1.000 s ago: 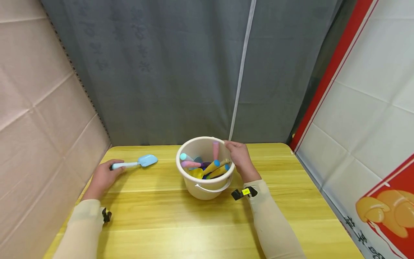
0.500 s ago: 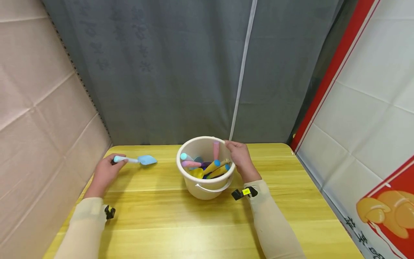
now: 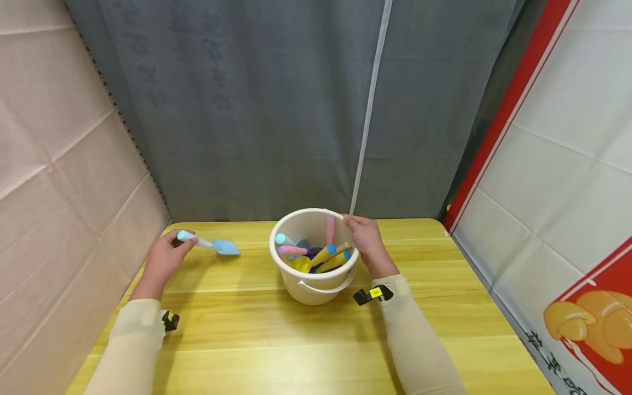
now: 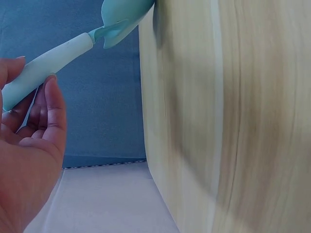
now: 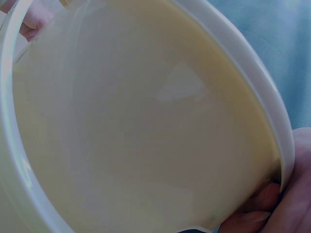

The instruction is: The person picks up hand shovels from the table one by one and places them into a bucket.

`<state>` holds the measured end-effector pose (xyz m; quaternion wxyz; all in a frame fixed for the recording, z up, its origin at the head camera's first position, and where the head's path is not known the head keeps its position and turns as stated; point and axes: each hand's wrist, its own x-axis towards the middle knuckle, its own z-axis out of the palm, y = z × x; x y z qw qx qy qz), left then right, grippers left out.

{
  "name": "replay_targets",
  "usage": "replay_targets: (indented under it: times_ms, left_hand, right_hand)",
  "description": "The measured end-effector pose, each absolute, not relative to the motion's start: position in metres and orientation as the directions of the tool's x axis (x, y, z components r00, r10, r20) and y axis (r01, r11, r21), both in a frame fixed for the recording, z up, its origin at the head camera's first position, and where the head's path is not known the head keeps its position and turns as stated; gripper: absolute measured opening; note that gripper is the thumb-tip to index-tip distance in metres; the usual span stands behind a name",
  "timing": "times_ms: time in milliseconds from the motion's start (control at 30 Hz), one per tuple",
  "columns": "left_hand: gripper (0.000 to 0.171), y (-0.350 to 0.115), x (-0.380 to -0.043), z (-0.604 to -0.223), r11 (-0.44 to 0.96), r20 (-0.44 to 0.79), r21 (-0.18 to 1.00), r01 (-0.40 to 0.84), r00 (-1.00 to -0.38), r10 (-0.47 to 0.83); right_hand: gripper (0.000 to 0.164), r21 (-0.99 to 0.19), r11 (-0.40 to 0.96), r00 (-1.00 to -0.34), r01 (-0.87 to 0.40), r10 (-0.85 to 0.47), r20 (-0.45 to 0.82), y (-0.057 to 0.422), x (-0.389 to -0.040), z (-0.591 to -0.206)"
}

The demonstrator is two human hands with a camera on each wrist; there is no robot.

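At the table's far left, my left hand (image 3: 165, 258) pinches the handle of a light blue toy shovel (image 3: 226, 247). In the left wrist view, thumb and fingers hold the pale handle (image 4: 53, 60), whose butt end is raised while the blade slopes down toward the tabletop. Whether the blade tip touches the wood I cannot tell. My right hand (image 3: 367, 241) grips the right rim of a cream bucket (image 3: 316, 293), with fingertips inside the wall in the right wrist view. Inside the bucket lie several toy tools: pink handles (image 3: 329, 229), yellow handles (image 3: 323, 255) and a yellow scoop (image 3: 300, 264).
The bucket stands upright on a light wooden table (image 3: 237, 340), its bail handle hanging at the front. A grey curtain (image 3: 257, 120) closes off the back. Pale sheeting (image 3: 74, 164) stands on the left, and a white and red panel (image 3: 558, 142) on the right.
My left hand has raised the shovel's handle end and shifted slightly forward and right, tipping the blade downward. My right hand and the bucket have stayed put.
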<state>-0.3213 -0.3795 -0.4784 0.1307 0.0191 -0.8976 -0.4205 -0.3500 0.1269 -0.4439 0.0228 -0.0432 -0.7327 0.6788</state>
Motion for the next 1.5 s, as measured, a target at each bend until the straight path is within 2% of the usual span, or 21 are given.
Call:
replay_targets:
  times_ms: [300,867,1500]
  left_hand:
    - [0.056,-0.375,-0.322,-0.473,0.629,0.209,0.774,0.072,-0.967,-0.147]
    - [0.053,-0.365,-0.319,-0.462,0.632,0.214,0.771,0.081,-0.967,-0.137]
    - [0.043,-0.355,-0.314,-0.448,0.652,0.304,0.742,0.156,-0.945,-0.120]
  right_hand:
    - [0.041,-0.997,0.075,-0.996,0.019,0.088,-0.012,0.126,-0.347,-0.440]
    - [0.041,-0.997,0.079,-0.996,0.024,0.087,-0.017,0.124,-0.348,-0.441]
    - [0.042,-0.995,0.092,-0.996,0.036,0.079,-0.028,0.124,-0.349,-0.444]
